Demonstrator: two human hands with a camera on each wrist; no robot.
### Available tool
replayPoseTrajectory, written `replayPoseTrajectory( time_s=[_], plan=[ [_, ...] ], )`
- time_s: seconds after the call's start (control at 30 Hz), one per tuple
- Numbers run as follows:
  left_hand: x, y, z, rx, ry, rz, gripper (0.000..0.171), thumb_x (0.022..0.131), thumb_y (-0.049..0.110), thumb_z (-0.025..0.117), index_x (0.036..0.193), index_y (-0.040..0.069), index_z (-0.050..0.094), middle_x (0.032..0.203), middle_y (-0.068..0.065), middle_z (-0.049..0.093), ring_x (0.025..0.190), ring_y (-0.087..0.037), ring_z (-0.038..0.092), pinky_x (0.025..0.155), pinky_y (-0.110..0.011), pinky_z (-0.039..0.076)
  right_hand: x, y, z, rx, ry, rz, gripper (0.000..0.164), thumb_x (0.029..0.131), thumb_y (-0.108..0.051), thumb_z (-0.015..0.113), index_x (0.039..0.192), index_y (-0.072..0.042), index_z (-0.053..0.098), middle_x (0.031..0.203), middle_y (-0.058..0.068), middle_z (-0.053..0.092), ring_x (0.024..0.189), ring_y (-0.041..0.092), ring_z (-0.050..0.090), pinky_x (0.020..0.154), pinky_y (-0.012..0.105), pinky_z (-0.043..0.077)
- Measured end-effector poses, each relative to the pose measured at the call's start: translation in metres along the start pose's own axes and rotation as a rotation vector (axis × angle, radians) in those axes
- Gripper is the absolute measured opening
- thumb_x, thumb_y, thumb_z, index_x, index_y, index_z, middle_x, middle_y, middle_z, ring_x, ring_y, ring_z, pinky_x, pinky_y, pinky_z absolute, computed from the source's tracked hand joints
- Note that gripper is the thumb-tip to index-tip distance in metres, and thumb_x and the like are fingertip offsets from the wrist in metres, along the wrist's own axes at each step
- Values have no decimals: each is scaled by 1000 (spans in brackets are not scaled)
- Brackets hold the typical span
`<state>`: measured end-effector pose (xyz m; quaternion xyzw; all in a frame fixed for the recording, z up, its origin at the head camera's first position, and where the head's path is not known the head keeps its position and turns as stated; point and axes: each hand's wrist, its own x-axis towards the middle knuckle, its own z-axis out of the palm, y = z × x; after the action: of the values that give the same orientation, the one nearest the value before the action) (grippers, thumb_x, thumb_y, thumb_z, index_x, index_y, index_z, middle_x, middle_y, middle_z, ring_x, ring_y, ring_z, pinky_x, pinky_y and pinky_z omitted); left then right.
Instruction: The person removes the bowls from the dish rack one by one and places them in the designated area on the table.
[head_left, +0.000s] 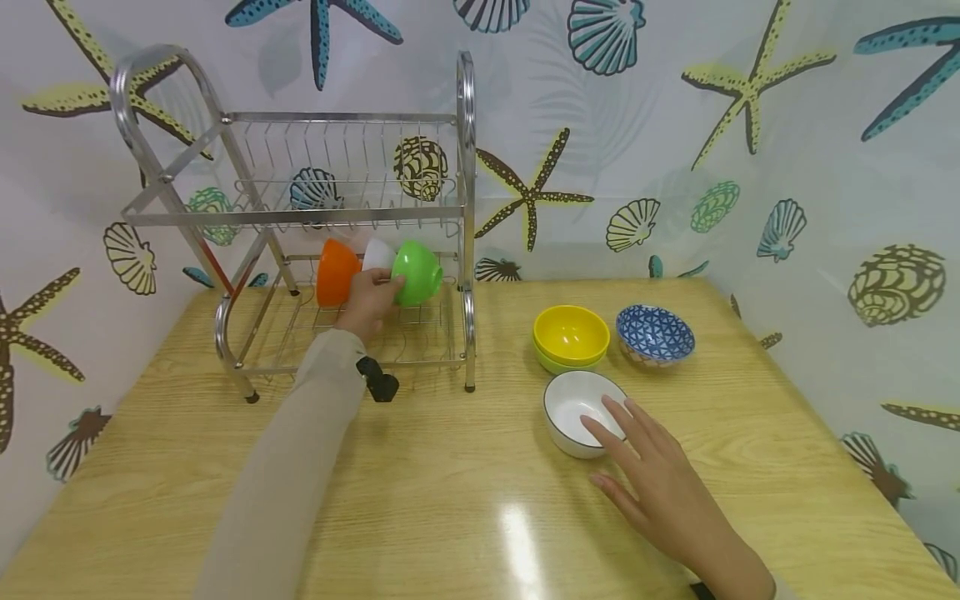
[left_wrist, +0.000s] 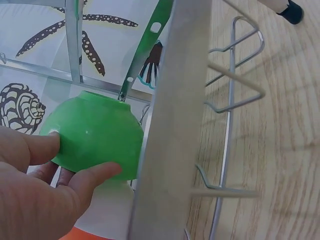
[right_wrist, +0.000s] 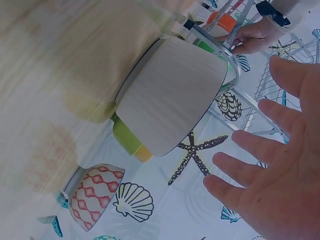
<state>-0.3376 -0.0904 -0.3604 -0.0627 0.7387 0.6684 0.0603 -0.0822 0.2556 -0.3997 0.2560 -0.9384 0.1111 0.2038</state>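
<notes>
My left hand (head_left: pixel 367 302) pinches the rim of a green bowl (head_left: pixel 418 273), which stands tilted on its side on the lower shelf of the metal dish rack (head_left: pixel 465 212). Up close in the left wrist view, fingers and thumb lie on either side of the edge of that green bowl (left_wrist: pixel 97 132). A white bowl (head_left: pixel 378 253) and an orange bowl (head_left: pixel 337 275) stand beside it in the rack, the white one partly hidden. Over the table, my right hand (head_left: pixel 660 487) has its fingers spread near a white dark-rimmed bowl (head_left: pixel 572 408) and holds nothing.
A yellow bowl (head_left: pixel 572 333) sits stacked in a light green bowl (head_left: pixel 567 364) behind the white one. To their right is a blue patterned bowl (head_left: pixel 655 333). The rack's upper shelf (head_left: pixel 300 218) and side posts surround my left hand's reach. Patterned walls border the wooden table (head_left: pixel 435 500).
</notes>
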Motion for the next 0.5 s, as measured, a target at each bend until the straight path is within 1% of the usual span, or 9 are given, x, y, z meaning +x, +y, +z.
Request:
replayPoseTrajectory(
  time_s=[0.3,0.5],
  plan=[
    [-2,0,-4,-15,7,10,43,100,16,50,137,-6,43,136,-22,44,123,-34,50,104,-43,44,2,-1,2,1,12,-20,51,97,-44,52,144,-23,45,152,13,33,134,41,35,101,61,36],
    [-2,-2,-4,-17,-6,-7,44,101,17,49,139,-3,41,138,-21,44,123,-33,51,103,-41,45,1,-2,3,-1,17,-17,52,97,-44,53,144,-23,44,153,12,33,133,41,37,103,58,33]
  ],
)
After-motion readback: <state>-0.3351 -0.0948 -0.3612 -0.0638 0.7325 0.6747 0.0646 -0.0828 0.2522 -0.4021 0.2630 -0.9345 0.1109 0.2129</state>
